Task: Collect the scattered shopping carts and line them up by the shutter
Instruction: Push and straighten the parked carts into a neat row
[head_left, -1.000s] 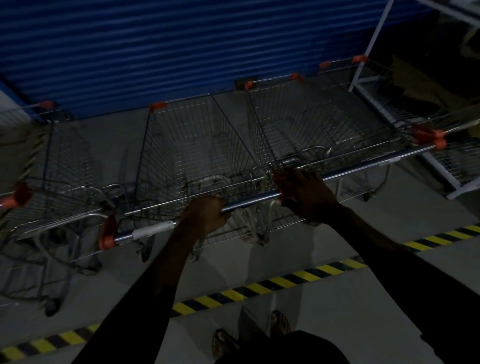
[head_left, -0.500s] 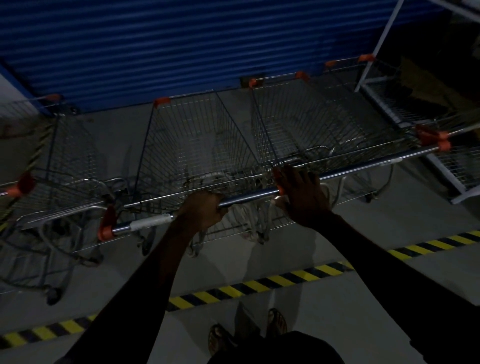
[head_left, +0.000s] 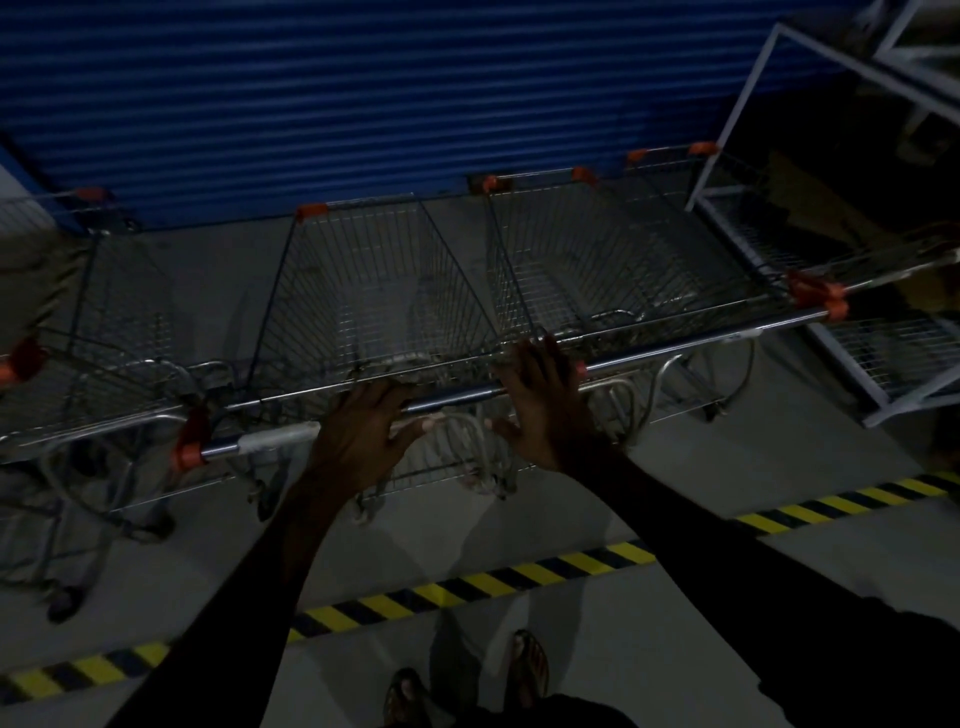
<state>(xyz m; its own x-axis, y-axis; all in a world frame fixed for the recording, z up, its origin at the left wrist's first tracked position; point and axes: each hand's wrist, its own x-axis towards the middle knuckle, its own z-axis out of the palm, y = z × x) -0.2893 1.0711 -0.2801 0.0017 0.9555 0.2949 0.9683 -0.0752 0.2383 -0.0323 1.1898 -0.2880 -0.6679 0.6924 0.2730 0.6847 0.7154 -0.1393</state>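
Several wire shopping carts with orange corner caps stand side by side, noses toward the blue shutter (head_left: 363, 93). The middle cart (head_left: 374, 291) is straight in front of me, with a second cart (head_left: 613, 270) on its right and a third cart (head_left: 104, 322) on its left. My left hand (head_left: 363, 431) rests with spread fingers on the middle cart's handle bar (head_left: 260, 444). My right hand (head_left: 545, 405) lies flat, fingers straight, over the near end of the right cart's handle (head_left: 701, 340).
A white metal rack (head_left: 883, 364) leans close beside the carts on the right. A yellow-and-black floor stripe (head_left: 519, 577) runs behind the carts, just ahead of my sandalled feet (head_left: 524, 670). The light is very dim.
Both hands gripped the handle bars before; now their fingers have straightened and lie loosely on the bars. The carts sit slightly nearer the shutter.
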